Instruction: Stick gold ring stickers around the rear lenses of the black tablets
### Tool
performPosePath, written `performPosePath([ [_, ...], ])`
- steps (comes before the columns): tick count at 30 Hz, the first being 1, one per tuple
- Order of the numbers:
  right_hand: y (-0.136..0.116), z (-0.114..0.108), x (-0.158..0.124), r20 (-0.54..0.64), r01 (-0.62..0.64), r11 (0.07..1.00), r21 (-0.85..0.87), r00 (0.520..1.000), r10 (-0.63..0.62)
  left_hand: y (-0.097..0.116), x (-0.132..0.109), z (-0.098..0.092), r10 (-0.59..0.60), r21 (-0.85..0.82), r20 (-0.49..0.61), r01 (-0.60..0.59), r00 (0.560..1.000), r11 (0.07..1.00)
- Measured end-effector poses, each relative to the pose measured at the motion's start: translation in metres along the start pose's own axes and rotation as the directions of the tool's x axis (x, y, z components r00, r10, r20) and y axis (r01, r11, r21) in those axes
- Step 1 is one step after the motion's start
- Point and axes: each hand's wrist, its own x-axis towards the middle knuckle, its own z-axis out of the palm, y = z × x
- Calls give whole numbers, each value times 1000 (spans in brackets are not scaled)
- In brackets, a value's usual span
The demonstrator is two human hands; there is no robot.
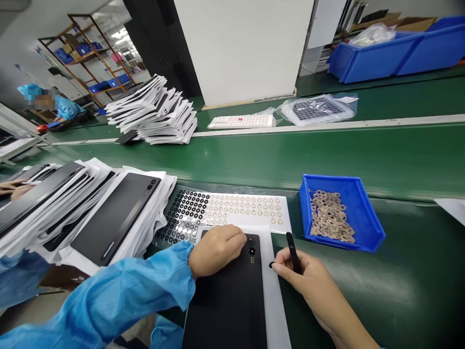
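A dark tablet back cover (232,300) lies on a white sleeve in front of me, camera holes toward the far end. My left hand (216,249) rests curled on its upper left corner, pressing it down. My right hand (303,278) is closed around black tweezers (293,257), and a small black ring sits at my fingertip just right of the cover. Beyond the cover lies a white sheet (232,208) covered with rows of black and tan rings.
A small blue bin (358,228) of tan rings stands to the right. Stacked covers in white sleeves (90,218) lie at left, another pile (156,114) across the green conveyor (290,155). Bagged trays and large blue bins sit at the back. A person works at far left.
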Motion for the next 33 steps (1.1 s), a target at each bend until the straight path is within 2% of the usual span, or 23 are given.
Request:
performPosePath([
  [2, 1, 1, 1, -16, 7, 1000, -11, 1000, -7, 7, -16, -1, -96, -147, -60, 87, 994, 985],
  [4, 2, 2, 4, -30, 9, 999, -30, 999, -10, 14, -32, 1, -123, -240, -65, 104, 990, 965],
  [9, 4, 5, 12, -84, -13, 995, -100, 996, 4, 18, -51, 6, -119, -284, -55, 99, 991, 954],
  [14, -8, 12, 22, -87, -71, 990, -125, 994, 61, 10, -40, 14, -149, -226, 22, 151, 989, 963],
  [18, -19, 19, 27, -61, -133, 990, -51, 990, 130, -1, -26, 27, -27, -87, -22, 25, 999, 996],
  [22, -21, 24, 28, -78, -154, 988, 11, 985, 155, -9, -19, 35, 73, -54, -44, -75, 996, 996],
  [28, -18, 21, 28, -91, -175, 977, 118, 978, 186, -10, -17, 35, 98, -65, -66, -102, 993, 993],
  [33, -15, 16, 27, -64, -162, 978, 131, 983, 171, -10, -15, 32, 86, -75, -57, -90, 995, 993],
])
